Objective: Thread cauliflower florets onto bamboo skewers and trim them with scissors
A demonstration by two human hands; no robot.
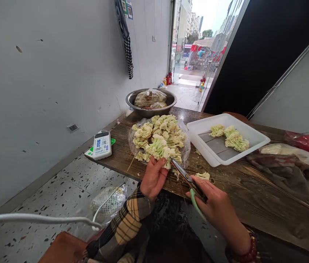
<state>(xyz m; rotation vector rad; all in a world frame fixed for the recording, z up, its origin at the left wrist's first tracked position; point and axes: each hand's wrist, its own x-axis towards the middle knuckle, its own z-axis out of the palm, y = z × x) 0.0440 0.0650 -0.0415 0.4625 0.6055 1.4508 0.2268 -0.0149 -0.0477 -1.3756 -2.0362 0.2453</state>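
Observation:
My left hand (154, 179) is closed on a cauliflower piece (157, 147) at the table's near edge. In my right hand (211, 201) is a pair of scissors (182, 171) with green handles, its blades pointing up and left against the florets beside my left fingers. Whether the blades are apart is hard to make out. Just beyond, a heap of cauliflower florets (168, 128) lies on a clear plastic bag (187, 146), with thin sticks among them. One loose floret (203, 176) rests on the wood near my right fingers.
A white tray (202, 149) with several florets stands to the right. Behind the heap is a metal bowl (172, 104) holding bagged food. A white box-shaped device (102, 145) sits at the left edge. Thin sticks (264, 177), a dark cloth (283, 175) and bags lie at right.

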